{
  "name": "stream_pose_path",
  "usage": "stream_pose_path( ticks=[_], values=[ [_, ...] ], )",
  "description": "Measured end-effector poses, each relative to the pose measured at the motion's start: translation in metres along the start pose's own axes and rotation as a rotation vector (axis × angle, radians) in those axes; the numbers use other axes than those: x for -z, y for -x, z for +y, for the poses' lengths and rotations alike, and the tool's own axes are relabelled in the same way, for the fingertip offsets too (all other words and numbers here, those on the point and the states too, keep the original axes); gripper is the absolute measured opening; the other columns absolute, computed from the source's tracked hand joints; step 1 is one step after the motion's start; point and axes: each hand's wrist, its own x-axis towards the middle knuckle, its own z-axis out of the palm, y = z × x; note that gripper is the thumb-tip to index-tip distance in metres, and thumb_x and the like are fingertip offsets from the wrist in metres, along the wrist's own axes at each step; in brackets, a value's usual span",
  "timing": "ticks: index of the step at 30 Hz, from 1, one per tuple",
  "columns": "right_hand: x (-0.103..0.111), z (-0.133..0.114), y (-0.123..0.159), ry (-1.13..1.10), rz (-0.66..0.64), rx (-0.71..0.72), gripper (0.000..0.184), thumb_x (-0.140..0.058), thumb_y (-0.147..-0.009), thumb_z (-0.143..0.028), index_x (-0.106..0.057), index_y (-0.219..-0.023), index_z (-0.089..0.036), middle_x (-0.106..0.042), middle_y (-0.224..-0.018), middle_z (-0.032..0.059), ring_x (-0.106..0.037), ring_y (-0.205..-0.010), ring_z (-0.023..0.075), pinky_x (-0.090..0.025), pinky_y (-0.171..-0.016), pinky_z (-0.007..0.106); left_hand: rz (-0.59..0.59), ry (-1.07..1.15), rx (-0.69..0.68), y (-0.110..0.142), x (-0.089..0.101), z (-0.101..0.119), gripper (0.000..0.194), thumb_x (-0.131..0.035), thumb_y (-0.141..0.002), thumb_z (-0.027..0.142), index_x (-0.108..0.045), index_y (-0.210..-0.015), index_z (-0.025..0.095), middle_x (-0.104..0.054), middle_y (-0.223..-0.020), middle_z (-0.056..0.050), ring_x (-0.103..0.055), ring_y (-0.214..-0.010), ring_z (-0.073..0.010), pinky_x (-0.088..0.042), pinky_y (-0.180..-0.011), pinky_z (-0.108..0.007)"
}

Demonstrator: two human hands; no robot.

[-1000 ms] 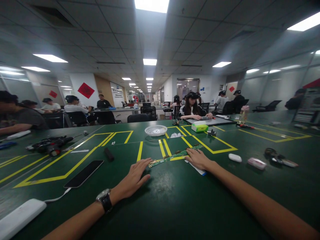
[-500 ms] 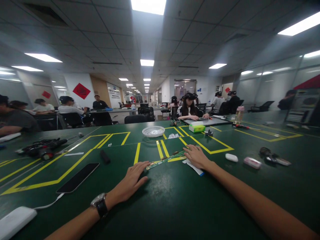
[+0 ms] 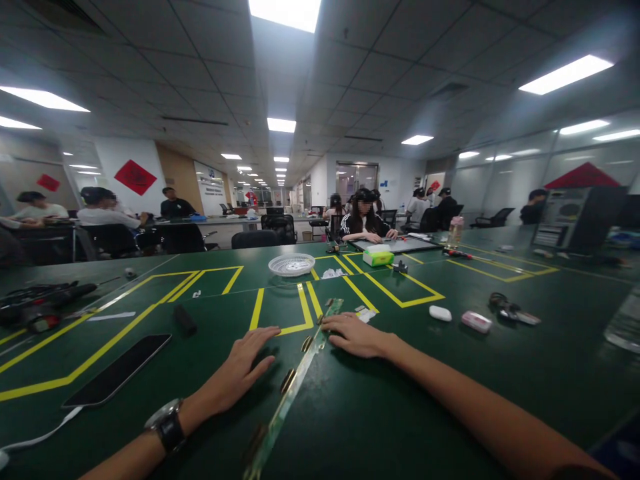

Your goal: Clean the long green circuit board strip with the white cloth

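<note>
A long, narrow green circuit board strip (image 3: pixel 299 375) with gold and brown parts along one edge runs diagonally from the middle of the table toward me. Its near end is blurred. My right hand (image 3: pixel 361 335) is at the strip's far part, with its fingertips closed on the edge; the exact grip is partly hidden. To the left of the strip, my left hand (image 3: pixel 234 371) lies low over the table with fingers stretched out, apart from the board and holding nothing. Beyond my right hand lies a crumpled white piece (image 3: pixel 367 314), partly covered by it.
A black phone (image 3: pixel 120 370) on a white cable and a small black object (image 3: pixel 185 320) lie at left. Farther back are a white basket (image 3: pixel 291 265) and a green tissue pack (image 3: pixel 378 255). A white case (image 3: pixel 441 313), a pink case (image 3: pixel 477 322) and keys (image 3: pixel 513 309) lie right. A co-worker sits opposite.
The circuit board strip has swung from lying crosswise between my hands to pointing toward me. My right hand has moved with it, uncovering more of the strip. The view has turned right.
</note>
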Motion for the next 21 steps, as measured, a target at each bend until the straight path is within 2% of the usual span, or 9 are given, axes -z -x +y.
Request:
stream_pose_path(
  ticks=[3, 5, 7, 9, 11, 12, 16, 18, 21],
  values=[
    [-0.006, -0.04, -0.004, -0.077, -0.034, 0.236, 0.042, -0.049, -0.097, -0.027, -0.05, -0.138, -0.022, -0.048, -0.148, 0.0087, -0.04, -0.138, 0.0207, -0.022, -0.116, 0.043, -0.059, -0.043, -0.059, 0.001, 0.0, 0.002, 0.053, -0.045, -0.101, 0.046, -0.034, -0.151, 0.031, -0.038, -0.154, -0.006, -0.036, -0.139, -0.03, -0.032, -0.113, -0.051],
    [-0.007, -0.061, -0.005, -0.088, -0.074, 0.342, 0.043, -0.049, -0.096, -0.023, -0.048, -0.139, -0.023, -0.047, -0.149, 0.0071, -0.033, -0.142, 0.0196, -0.019, -0.117, 0.043, -0.126, -0.063, -0.097, 0.002, 0.001, 0.003, 0.058, -0.048, -0.1, 0.049, -0.03, -0.153, 0.033, -0.033, -0.157, -0.005, -0.033, -0.141, -0.0308, -0.031, -0.113, -0.051],
    [-0.006, -0.074, -0.004, -0.072, -0.089, 0.402, 0.043, -0.049, -0.097, -0.023, -0.046, -0.14, -0.023, -0.046, -0.15, 0.007, -0.03, -0.144, 0.0192, -0.019, -0.118, 0.043, -0.198, -0.07, -0.127, 0.001, 0.001, 0.004, 0.06, -0.048, -0.099, 0.051, -0.027, -0.154, 0.036, -0.032, -0.158, -0.003, -0.032, -0.142, -0.0303, -0.03, -0.113, -0.05],
    [-0.003, -0.074, -0.003, -0.033, -0.049, 0.391, 0.042, -0.048, -0.098, -0.025, -0.046, -0.14, -0.022, -0.047, -0.149, 0.0081, -0.033, -0.142, 0.0195, -0.022, -0.116, 0.041, -0.238, -0.064, -0.147, 0.0, 0.003, 0.005, 0.059, -0.046, -0.1, 0.051, -0.026, -0.154, 0.037, -0.033, -0.158, -0.002, -0.034, -0.142, -0.0297, -0.031, -0.112, -0.049],
    [0.002, -0.064, -0.001, 0.04, 0.03, 0.273, 0.038, -0.045, -0.098, -0.026, -0.051, -0.135, -0.02, -0.051, -0.144, 0.0092, -0.041, -0.136, 0.0211, -0.029, -0.112, 0.041, -0.243, -0.051, -0.151, 0.0, 0.005, 0.008, 0.057, -0.046, -0.1, 0.051, -0.028, -0.153, 0.037, -0.033, -0.158, -0.002, -0.034, -0.141, -0.0298, -0.032, -0.111, -0.047],
    [0.004, -0.056, 0.001, 0.092, 0.066, 0.167, 0.035, -0.044, -0.098, -0.025, -0.055, -0.131, -0.019, -0.055, -0.14, 0.0099, -0.046, -0.131, 0.0223, -0.032, -0.11, 0.041, -0.24, -0.045, -0.146, 0.0, 0.006, 0.009, 0.056, -0.046, -0.1, 0.051, -0.03, -0.152, 0.037, -0.032, -0.158, -0.002, -0.034, -0.141, -0.03, -0.032, -0.111, -0.048],
    [0.012, -0.014, 0.014, 0.335, 0.075, -0.389, 0.032, -0.042, -0.097, -0.026, -0.063, -0.118, -0.014, -0.06, -0.127, 0.0167, -0.053, -0.12, 0.03, -0.039, -0.101, 0.046, -0.242, -0.026, -0.121, -0.001, 0.01, 0.013, 0.052, -0.044, -0.101, 0.05, -0.034, -0.15, 0.037, -0.03, -0.159, -0.001, -0.032, -0.142, -0.0303, -0.029, -0.112, -0.049],
    [0.013, 0.003, 0.02, 0.371, 0.059, -0.501, 0.036, -0.041, -0.097, -0.027, -0.063, -0.118, -0.008, -0.059, -0.127, 0.0233, -0.053, -0.118, 0.0359, -0.04, -0.096, 0.051, -0.242, -0.015, -0.107, 0.0, 0.011, 0.013, 0.052, -0.044, -0.101, 0.05, -0.033, -0.151, 0.036, -0.029, -0.16, -0.001, -0.033, -0.141, -0.0303, -0.03, -0.112, -0.049],
    [0.011, 0.012, 0.024, 0.354, 0.027, -0.484, 0.039, -0.039, -0.099, -0.029, -0.062, -0.121, -0.007, -0.058, -0.129, 0.0234, -0.054, -0.117, 0.0352, -0.043, -0.095, 0.049, -0.232, -0.001, -0.098, 0.0, 0.013, 0.015, 0.05, -0.045, -0.101, 0.05, -0.038, -0.148, 0.035, -0.027, -0.16, -0.001, -0.034, -0.14, -0.0308, -0.032, -0.111, -0.049]
  ],
)
